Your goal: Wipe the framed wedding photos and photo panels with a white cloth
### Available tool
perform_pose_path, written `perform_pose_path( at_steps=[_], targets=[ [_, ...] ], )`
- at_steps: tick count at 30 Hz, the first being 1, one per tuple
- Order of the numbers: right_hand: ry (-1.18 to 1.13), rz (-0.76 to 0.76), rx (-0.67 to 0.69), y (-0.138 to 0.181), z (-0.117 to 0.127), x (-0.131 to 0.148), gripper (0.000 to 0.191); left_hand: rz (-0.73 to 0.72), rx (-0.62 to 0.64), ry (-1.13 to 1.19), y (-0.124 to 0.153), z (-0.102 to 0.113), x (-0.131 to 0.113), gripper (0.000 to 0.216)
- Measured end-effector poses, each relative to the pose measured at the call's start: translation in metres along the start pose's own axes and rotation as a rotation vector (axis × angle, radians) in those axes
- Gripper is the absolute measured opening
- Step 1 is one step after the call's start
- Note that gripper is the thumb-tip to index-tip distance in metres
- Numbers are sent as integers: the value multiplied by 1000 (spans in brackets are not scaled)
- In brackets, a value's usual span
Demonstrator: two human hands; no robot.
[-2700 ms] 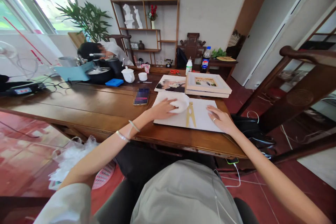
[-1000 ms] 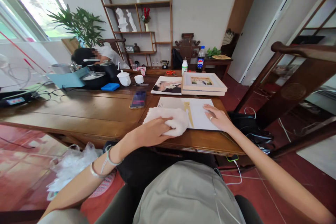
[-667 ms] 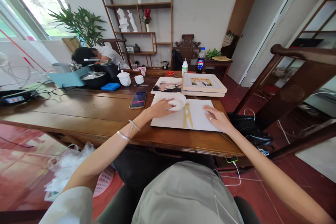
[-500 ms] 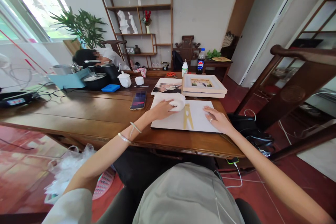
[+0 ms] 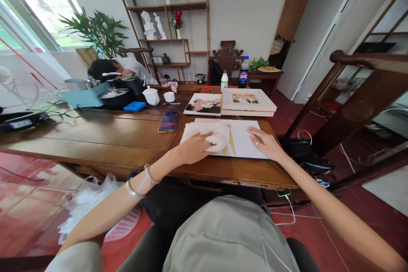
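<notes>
A white cloth is bunched under my left hand, whose fingers press and curl on it. The cloth lies on a flat white board near the table's front edge. It covers part of a yellowish A-shaped piece that lies on the board. My right hand, a ring on one finger, rests with fingers stretched out on the board's right side. Behind the board are a photo print and a white picture frame stacked on another flat piece.
A phone lies left of the board on the wooden table. Farther back stand a white teapot, a cup, a cola bottle, a small white bottle and orange-handled scissors. Another person leans down at back left.
My left hand has drawn the cloth toward me over the board, and it covers more of the yellowish piece. My right hand has stayed nearly in place.
</notes>
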State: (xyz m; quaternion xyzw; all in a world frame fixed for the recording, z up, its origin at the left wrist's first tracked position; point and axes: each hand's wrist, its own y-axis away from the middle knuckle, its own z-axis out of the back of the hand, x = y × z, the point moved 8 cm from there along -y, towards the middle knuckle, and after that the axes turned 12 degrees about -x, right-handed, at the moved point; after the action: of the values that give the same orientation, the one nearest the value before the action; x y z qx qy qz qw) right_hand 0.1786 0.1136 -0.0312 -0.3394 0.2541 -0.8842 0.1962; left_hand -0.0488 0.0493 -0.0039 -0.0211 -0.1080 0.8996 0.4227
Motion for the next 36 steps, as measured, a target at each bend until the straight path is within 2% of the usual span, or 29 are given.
perform_pose_path(
  at_steps=[5,8,10,13,19,22,25,32,34,36],
  targets=[
    [-5,16,1,0,1,0,34,129,-131,53,-54,-14,38,38],
    [-3,18,6,0,2,0,34,116,-159,41,-76,-19,38,39],
    [0,17,10,0,2,0,34,106,-145,14,-79,-21,29,37],
    [3,12,10,-1,1,0,34,93,-120,-24,-69,-16,7,34],
    [24,13,17,0,0,0,36,-12,-87,-63,-23,8,-59,28],
    [19,11,11,-1,0,0,35,-47,-103,-69,-12,12,-72,29],
    [20,13,14,-1,1,1,35,-32,-145,-65,-20,9,-59,29],
    [20,21,17,-1,1,1,35,33,-120,-73,-75,-20,13,35],
    [21,20,19,-1,1,1,35,43,-106,-65,-84,-26,22,37],
    [18,14,18,-1,1,1,35,46,-107,-70,-86,-26,20,36]
  ],
)
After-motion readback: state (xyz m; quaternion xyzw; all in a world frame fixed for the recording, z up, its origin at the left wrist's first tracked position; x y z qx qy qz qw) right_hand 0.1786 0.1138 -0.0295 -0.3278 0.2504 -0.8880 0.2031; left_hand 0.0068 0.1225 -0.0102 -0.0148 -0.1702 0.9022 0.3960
